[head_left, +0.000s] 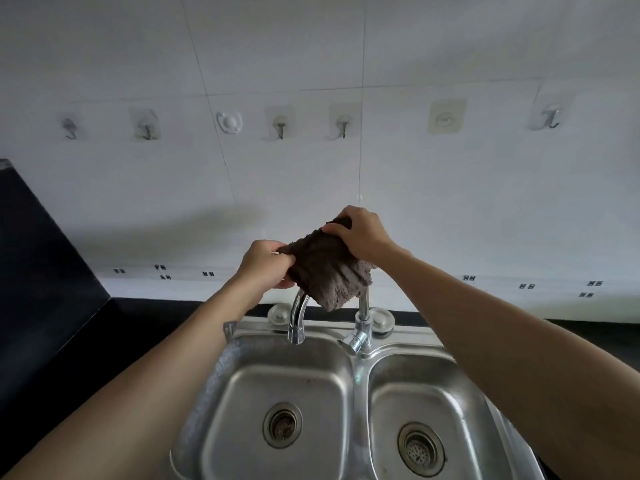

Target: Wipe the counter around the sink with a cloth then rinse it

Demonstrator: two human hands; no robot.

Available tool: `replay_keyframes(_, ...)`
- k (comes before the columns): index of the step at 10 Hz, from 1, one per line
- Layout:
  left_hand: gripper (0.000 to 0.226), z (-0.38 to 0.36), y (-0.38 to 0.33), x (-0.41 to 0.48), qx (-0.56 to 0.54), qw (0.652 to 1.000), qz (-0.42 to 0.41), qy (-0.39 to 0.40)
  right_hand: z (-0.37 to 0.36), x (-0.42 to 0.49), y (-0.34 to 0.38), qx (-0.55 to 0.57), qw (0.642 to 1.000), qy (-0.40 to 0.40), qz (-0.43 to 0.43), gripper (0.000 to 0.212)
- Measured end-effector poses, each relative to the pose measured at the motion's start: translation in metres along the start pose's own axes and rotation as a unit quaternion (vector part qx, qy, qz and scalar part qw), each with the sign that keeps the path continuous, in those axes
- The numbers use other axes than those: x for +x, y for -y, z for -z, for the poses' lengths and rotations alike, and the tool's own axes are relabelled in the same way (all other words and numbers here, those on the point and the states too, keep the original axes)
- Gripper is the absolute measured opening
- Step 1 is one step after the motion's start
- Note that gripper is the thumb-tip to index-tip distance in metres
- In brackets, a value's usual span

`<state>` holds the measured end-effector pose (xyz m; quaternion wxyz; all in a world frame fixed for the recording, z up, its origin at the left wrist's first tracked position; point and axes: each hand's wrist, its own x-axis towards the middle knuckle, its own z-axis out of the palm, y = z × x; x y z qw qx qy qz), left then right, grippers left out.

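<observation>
A dark brown fuzzy cloth [325,268] hangs in the air above the tap, held between both hands. My left hand [265,263] pinches its left edge. My right hand [362,233] grips its upper right corner from above. The cloth's lower end droops over the curved chrome faucet [298,317]. Below lies a steel double sink [356,382] with a drain in each basin. A black counter [149,327] runs around the sink. No water is seen running.
A second chrome tap [360,336] stands at the divider between the basins. Several hooks, among them one [280,128], hang on the white tiled wall. A dark raised surface [38,258] slopes at the left. Two round caps, one [381,322] at the right, sit behind the sink.
</observation>
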<state>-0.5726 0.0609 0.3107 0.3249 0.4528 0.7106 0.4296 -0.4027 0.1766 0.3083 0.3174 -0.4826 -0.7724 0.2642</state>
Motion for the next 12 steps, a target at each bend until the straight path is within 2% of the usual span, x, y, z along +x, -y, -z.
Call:
replay_keyframes(1, 0.017, -0.006, 0.007, 0.007, 0.004, 0.999, 0.045, -0.023, -0.014, 0.006, -0.012, -0.007, 0.999, -0.004, -0.039, 0.036)
replay_keyframes(2, 0.031, -0.013, 0.010, 0.010, 0.067, 0.995, 0.060, -0.029, -0.015, 0.009, -0.016, -0.021, 0.998, -0.034, -0.049, 0.032)
replay_keyframes(3, 0.042, -0.018, 0.001, 0.004, 0.178, 0.979, -0.057, -0.087, -0.009, 0.001, -0.009, -0.006, 0.995, -0.081, 0.060, 0.020)
replay_keyframes(4, 0.038, -0.026, -0.015, -0.004, 0.213, 0.971, -0.109, -0.001, -0.009, -0.012, -0.004, -0.080, 0.986, -0.004, 0.144, 0.032)
replay_keyframes(5, 0.037, -0.038, -0.023, -0.015, 0.221, 0.964, -0.041, 0.146, -0.014, -0.018, -0.006, -0.094, 0.989, 0.062, 0.093, 0.043)
replay_keyframes(6, 0.042, -0.047, -0.013, -0.012, 0.295, 0.945, -0.066, 0.125, -0.016, -0.021, -0.011, -0.042, 0.994, 0.081, 0.059, 0.050)
replay_keyframes(7, 0.038, -0.051, 0.001, -0.006, 0.326, 0.937, -0.094, 0.079, -0.019, -0.021, -0.011, -0.033, 0.994, 0.078, 0.070, 0.055)
replay_keyframes(9, 0.036, -0.051, 0.007, 0.000, 0.279, 0.953, -0.078, 0.082, -0.024, -0.016, -0.019, -0.005, 0.995, 0.067, 0.078, 0.055)
replay_keyframes(10, 0.038, -0.051, 0.003, -0.006, 0.316, 0.941, -0.077, 0.088, -0.022, -0.018, -0.018, -0.019, 0.994, 0.083, 0.069, 0.055)
replay_keyframes(11, 0.051, -0.051, -0.007, -0.018, 0.320, 0.940, -0.074, 0.092, -0.013, -0.022, -0.012, -0.091, 0.987, 0.113, 0.066, 0.053)
replay_keyframes(12, 0.062, -0.047, -0.016, -0.022, 0.307, 0.946, -0.089, 0.044, -0.001, -0.032, -0.006, -0.086, 0.989, 0.050, 0.107, 0.044)
